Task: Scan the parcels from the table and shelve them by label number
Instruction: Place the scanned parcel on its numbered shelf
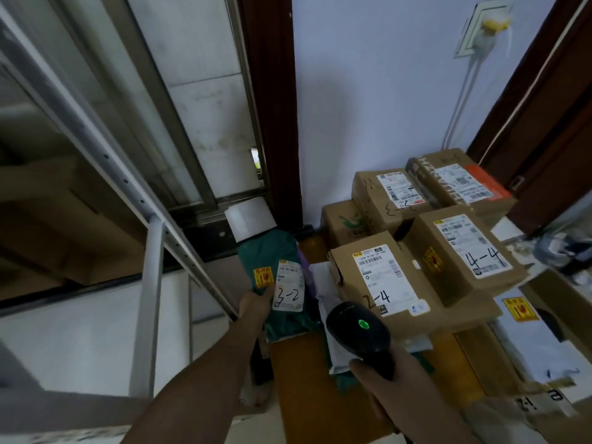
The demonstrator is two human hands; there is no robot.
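Observation:
My left hand [256, 304] grips a dark green bag parcel [272, 254] by its left edge, thumb on top; its white label reads 3-2 and a yellow fragile sticker sits beside it. My right hand [381, 382] holds a black barcode scanner [358, 328] by the handle, its green light on, head pointing toward the bag. Cardboard parcels stand on the table [307, 373]: one marked 2-4 [378, 277], one marked 4-4 [464, 254], and more boxes [387, 193] stacked behind.
A white metal shelf frame [150, 283] stands at the left, its upright and slanted rail close to my left arm. White bag parcels [541, 347] lie at the right. A dark door frame [272, 100] and a wall rise behind the table.

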